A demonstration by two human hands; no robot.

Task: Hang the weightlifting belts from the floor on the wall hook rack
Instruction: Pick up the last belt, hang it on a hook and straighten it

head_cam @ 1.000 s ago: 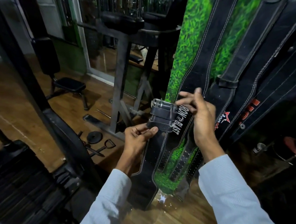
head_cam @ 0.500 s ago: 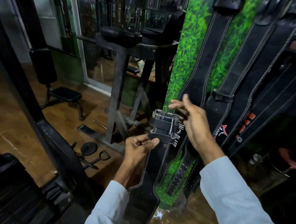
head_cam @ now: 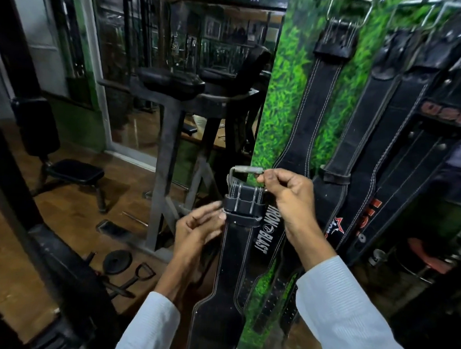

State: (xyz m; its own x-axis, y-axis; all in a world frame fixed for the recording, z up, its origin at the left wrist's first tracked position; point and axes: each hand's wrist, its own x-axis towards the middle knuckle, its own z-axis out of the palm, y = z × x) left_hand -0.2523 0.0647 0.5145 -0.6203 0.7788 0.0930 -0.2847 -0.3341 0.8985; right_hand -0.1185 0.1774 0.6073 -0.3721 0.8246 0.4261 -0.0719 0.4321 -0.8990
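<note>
A black leather weightlifting belt [head_cam: 235, 257] with white "IRON BLAST" lettering hangs upright in front of me, its wide end down near the floor. My right hand [head_cam: 289, 201] pinches the metal roller buckle [head_cam: 247, 170] at the belt's top. My left hand [head_cam: 200, 227] grips the belt's left edge just under the buckle loop. Several other black belts [head_cam: 311, 117] hang by their buckles on the green grass-print wall [head_cam: 285, 78], right behind the held one. The hooks at the very top are mostly cut off by the frame.
A black preacher-curl stand [head_cam: 170, 133] stands to the left of the wall edge. A small bench [head_cam: 76, 171] is further left. A weight plate [head_cam: 118, 260] and a cable handle [head_cam: 138, 276] lie on the wooden floor. A dark machine frame [head_cam: 59, 258] crosses the lower left.
My head has tilted up, showing more of the hung belts' buckles. My right hand shifted from the belt's side to pinch the buckle, which now stands up above the strap.
</note>
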